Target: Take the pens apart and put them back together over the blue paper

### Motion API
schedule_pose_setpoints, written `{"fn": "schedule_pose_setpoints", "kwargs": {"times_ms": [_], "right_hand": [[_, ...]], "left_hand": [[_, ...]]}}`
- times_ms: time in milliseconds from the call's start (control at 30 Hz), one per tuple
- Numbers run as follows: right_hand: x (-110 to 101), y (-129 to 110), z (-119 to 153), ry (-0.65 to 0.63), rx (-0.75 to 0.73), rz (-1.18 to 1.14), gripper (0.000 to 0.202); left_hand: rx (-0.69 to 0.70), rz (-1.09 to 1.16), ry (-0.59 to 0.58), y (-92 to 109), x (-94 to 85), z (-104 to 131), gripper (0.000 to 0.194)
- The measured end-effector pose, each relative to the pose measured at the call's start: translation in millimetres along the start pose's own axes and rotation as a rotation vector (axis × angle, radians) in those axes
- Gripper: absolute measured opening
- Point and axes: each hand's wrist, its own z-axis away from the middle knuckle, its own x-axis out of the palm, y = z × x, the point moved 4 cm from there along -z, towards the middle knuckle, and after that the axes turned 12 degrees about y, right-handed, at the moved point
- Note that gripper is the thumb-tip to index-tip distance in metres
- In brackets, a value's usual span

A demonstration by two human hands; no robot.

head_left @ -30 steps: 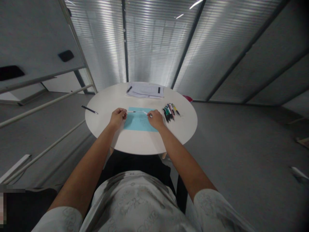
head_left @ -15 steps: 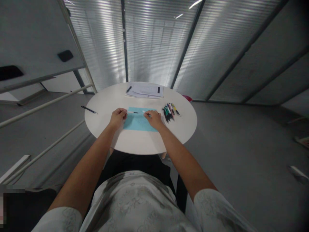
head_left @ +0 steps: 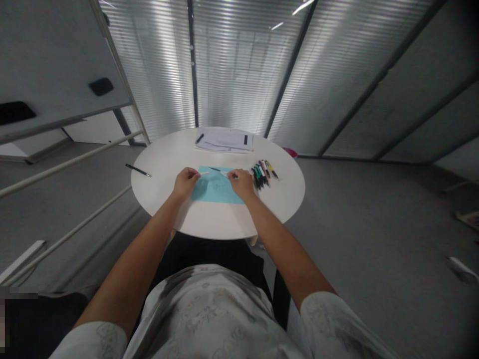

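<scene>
A light blue sheet (head_left: pixel 217 192) lies on the round white table (head_left: pixel 213 219), with faint marks on its surface. At the sheet's upper left, my left hand (head_left: pixel 186 182) pinches a short white piece (head_left: pixel 204 173), whose exact kind is too small to tell. My right hand (head_left: pixel 240 182), over the sheet's upper right, is closed round a thin pen (head_left: pixel 222 172); its white part meets the fingers and its dark tip points left. The ends of the two held things are close to each other above the sheet.
Several markers (head_left: pixel 264 173) lie side by side right of my right hand. A stack of papers (head_left: pixel 224 139) with dark items on it sits at the table's far side. One black pen (head_left: pixel 138 170) rests at the left edge. White rails (head_left: pixel 75 154) run left of the table.
The dark-tipped part, earlier joined to the white piece in my left hand, now extends from my right hand. My right hand has shifted slightly right.
</scene>
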Motion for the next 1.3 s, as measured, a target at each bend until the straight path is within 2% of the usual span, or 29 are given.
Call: {"fn": "schedule_pose_setpoints", "kwargs": {"times_ms": [100,300,433,500,600,733,833,1000,1300], "right_hand": [[2.4,-2.2,2.7,-0.025,-0.042,0.079,0.023],[6.7,-4.0,5.7,-0.110,-0.066,0.162,0.019],[8.0,-4.4,7.3,-0.163,-0.044,0.181,0.019],[9.2,-3.7,7.6,-0.165,-0.038,0.171,0.019],[10.2,1.0,4.9,-0.127,-0.005,0.096,0.021],[4.9,14.1,-5.1,0.019,0.030,-0.066,0.023],[0.7,26.0,-10.9,0.111,0.044,-0.089,0.023],[6.3,40.2,-10.8,0.059,0.151,-0.033,0.024],[7.1,40.4,-9.9,-0.005,0.191,-0.014,0.024]], "left_hand": [[0.071,-0.149,-0.091,2.1,4.6,3.1,0.012],[0.210,-0.378,-0.184,5.3,9.7,1.9,0.018],[0.213,-0.449,-0.212,5.5,8.7,3.3,0.017],[0.156,-0.380,-0.181,4.2,5.9,3.4,0.019],[-0.004,-0.125,-0.048,0.0,-2.1,-1.2,0.018],[-0.358,0.410,0.192,-8.7,-16.0,-11.2,0.016],[-0.567,0.635,0.245,-9.8,-19.4,-13.3,0.014],[-0.617,0.662,0.235,-6.0,-18.4,-10.8,0.012],[-0.639,0.653,0.214,-6.1,-17.0,-11.2,0.010]]}}
